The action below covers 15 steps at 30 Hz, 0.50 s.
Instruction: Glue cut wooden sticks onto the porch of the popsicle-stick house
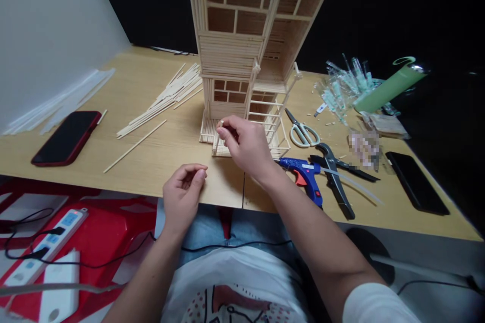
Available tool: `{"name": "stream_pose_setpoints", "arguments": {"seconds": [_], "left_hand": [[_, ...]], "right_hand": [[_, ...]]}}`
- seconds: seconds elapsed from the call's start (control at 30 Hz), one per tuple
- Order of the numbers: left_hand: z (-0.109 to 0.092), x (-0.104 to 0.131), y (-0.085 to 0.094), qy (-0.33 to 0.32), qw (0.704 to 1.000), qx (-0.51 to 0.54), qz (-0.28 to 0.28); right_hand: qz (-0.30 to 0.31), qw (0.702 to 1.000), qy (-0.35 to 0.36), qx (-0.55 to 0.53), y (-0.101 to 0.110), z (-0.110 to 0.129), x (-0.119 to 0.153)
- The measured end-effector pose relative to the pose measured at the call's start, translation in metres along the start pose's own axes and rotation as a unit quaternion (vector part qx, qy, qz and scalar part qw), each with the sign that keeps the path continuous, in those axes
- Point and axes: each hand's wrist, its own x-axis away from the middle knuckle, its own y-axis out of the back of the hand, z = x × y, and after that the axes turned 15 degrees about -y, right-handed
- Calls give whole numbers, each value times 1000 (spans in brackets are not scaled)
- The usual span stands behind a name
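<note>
A model house (231, 45) built from thin pale wooden sticks stands on the table in front of me. My right hand (246, 144) is at its lower front, over the railed base, with thumb and index finger pinched on a small stick piece (221, 123). The hand hides part of the base and railing behind it. Near the table's front edge, my left hand (184, 189) is closed with curled fingers, thumb and index tip close together; nothing shows between them. A blue glue gun (303, 171) lies just right of my right wrist.
Loose sticks (170, 93) and one single stick (135, 146) lie to the left, near a phone (66, 139). On the right are scissors (301, 131), black-handled cutters (333, 176), a second phone (417, 181), plastic packets (341, 86) and a green bottle (390, 86). A power strip (49, 247) rests on a red stool.
</note>
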Motion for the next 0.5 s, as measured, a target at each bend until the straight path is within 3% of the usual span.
{"name": "stream_pose_setpoints", "arguments": {"seconds": [0.33, 0.5], "left_hand": [[-3, -2, 1, 15, 1000, 18, 19], [-2, -15, 5, 23, 999, 22, 43]], "right_hand": [[22, 1000, 0, -8, 0, -2, -6], [31, 999, 18, 16, -2, -1, -9]]}}
